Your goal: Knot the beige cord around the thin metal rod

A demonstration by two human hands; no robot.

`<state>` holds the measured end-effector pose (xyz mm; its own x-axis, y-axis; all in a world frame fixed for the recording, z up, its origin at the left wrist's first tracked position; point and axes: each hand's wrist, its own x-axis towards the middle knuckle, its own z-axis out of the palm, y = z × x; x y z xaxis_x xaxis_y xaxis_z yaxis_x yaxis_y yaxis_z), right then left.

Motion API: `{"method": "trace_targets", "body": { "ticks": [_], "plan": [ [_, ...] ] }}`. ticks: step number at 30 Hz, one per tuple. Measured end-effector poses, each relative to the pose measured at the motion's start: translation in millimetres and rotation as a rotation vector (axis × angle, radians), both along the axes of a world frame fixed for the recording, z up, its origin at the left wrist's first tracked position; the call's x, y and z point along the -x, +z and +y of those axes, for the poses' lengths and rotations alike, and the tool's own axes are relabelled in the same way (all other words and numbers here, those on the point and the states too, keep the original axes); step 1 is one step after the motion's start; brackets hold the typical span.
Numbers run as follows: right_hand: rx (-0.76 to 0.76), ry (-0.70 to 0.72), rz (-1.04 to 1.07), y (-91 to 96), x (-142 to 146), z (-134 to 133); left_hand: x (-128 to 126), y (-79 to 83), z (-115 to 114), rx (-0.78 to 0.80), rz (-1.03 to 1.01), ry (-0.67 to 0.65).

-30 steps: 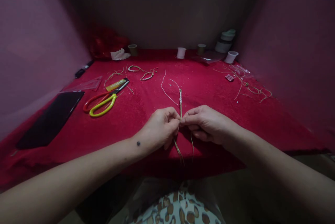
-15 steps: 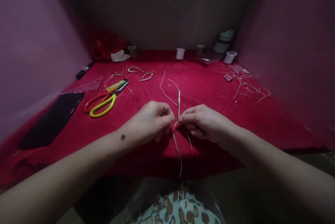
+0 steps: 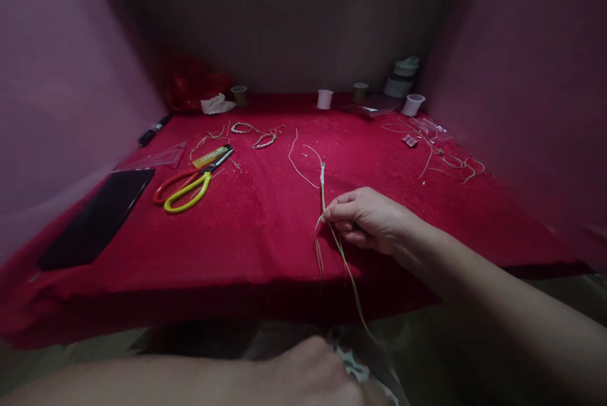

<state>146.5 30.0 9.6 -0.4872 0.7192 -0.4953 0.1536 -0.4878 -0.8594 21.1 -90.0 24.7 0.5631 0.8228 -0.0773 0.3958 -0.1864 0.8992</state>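
Head view of a part-braided cord (image 3: pixel 322 174) on the worktop (image 3: pixel 256 229), aligned near-to-far beyond the closer right hand (image 3: pixel 364 219), tightly pinching it, and of the near-side left hand (image 3: pixel 315 373), grip indiscernible.

Nothing legible from where I stand. Pale marks, perhaps lettering, along yellow lighter (image 3: pixel 207 158) beside red-and-yellow-handled scissors (image 3: pixel 205 177) on table (image 3: pixel 265 229); too small and dim to make out. White patch on flat plastic packet (image 3: pixel 377 105) at back of table: label or glare, cannot tell. Pale band around bottle (image 3: pixel 398 88): any print lost in dimness.
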Motion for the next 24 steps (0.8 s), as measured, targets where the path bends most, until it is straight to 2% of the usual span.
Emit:
{"method": "trace_targets", "body": {
  "ticks": [2,4,6,7,10,13,17,24],
  "plan": [
    [-0.012,0.004,0.012,0.1,-0.3,-0.2,7.3,10.9,8.2,0.008,-0.006,0.039],
    [-0.026,0.01,0.043,-0.5,-1.1,-0.2,18.2,18.2,29.0,0.015,-0.012,0.141],
    [-0.028,0.015,0.062,-1.3,-1.9,0.0,28.7,18.6,53.8,0.147,-0.055,0.454],
    [-0.026,0.019,0.065,-1.6,-2.2,0.2,32.7,15.9,64.8,0.271,-0.087,0.504],
    [-0.024,0.036,0.071,-2.4,-2.8,1.0,38.2,0.7,84.3,0.531,-0.183,0.444],
    [-0.022,0.046,0.086,-2.4,-3.4,1.8,36.9,-12.5,87.2,0.635,-0.244,0.405],
    [-0.004,0.043,0.096,-2.1,-4.9,2.2,34.8,-15.2,86.2,0.682,-0.324,0.471],
    [-0.015,0.042,0.109,-3.9,-4.7,3.1,36.1,-12.4,87.8,0.678,-0.337,0.455]
  ]
}}
